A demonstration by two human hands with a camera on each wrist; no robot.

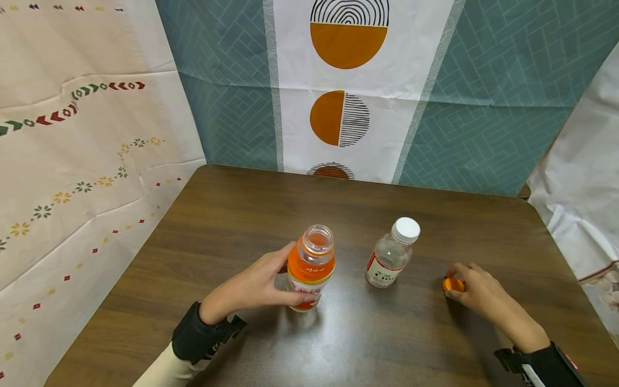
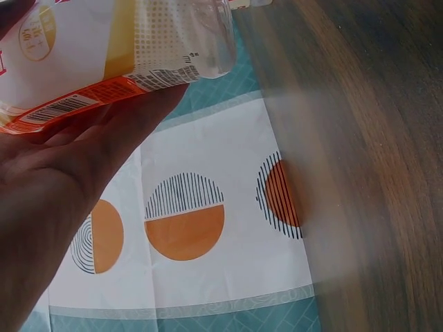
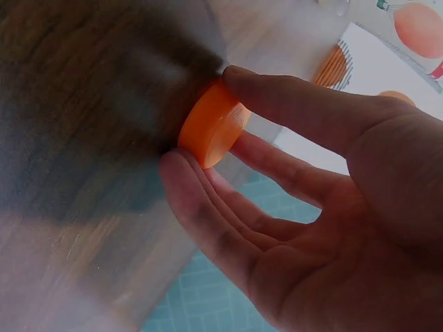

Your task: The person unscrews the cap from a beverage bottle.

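My left hand grips a clear plastic bottle with an orange and white label, thumb across its front. The bottle stands upright with its mouth uncapped. In the left wrist view the fingers run along the label's far side. Over on the right, my right hand pinches an orange bottle cap between thumb and fingertips, right at the tabletop. Between the hands stands a second clear bottle with a white cap and a red-edged label; neither hand touches it.
The brown wooden table reaches back to a teal and white patterned cloth. A cream cloth with printed motifs hangs along the left edge, and a white cloth along the right.
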